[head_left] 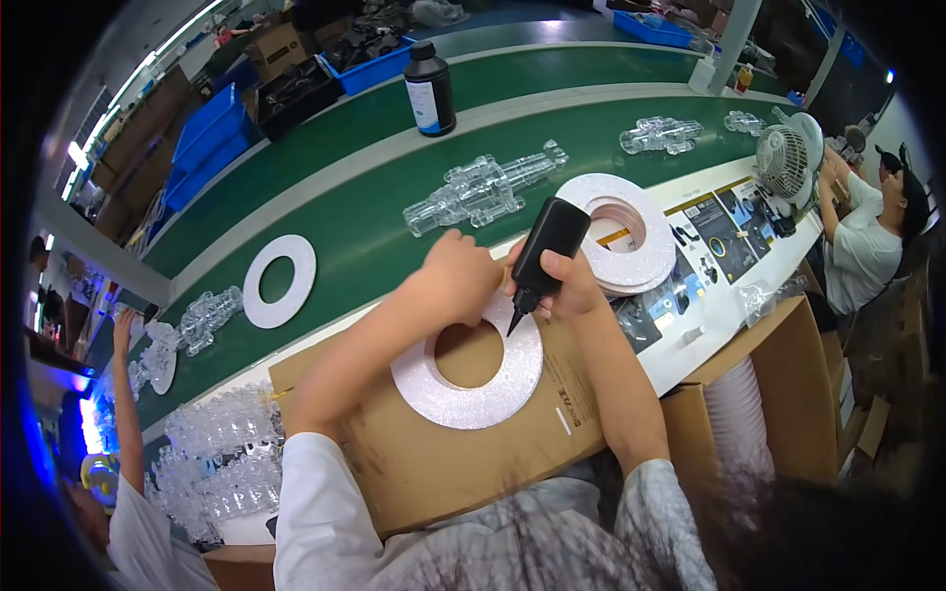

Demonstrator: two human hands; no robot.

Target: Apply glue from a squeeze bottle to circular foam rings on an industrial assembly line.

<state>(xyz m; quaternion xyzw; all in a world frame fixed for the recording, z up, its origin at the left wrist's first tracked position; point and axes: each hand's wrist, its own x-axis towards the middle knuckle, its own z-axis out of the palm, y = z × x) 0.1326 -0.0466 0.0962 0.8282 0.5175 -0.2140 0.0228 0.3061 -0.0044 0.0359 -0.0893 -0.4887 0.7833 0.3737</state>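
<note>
A sparkly white flat ring (468, 401) lies on a brown cardboard sheet (434, 483) in front of me. My right hand (572, 286) is wrapped round a black squeeze bottle (552, 241), tilted with its pointed nozzle downward. The nozzle tip is at the ring's upper right, close to its surface; I cannot tell whether it touches. My left hand (458, 271) is closed over the ring's far edge, its fingertips partly hidden behind the hand and wrist. To the right sits a stack of similar rings (655, 241).
Clear plastic assemblies (483, 192) stand along the green conveyor (360, 177), with another ring (304, 281) and a large black bottle (429, 94). More clear parts (222, 453) are piled at left. A fan (785, 163), an open carton (798, 374) and co-workers (872, 236) flank me.
</note>
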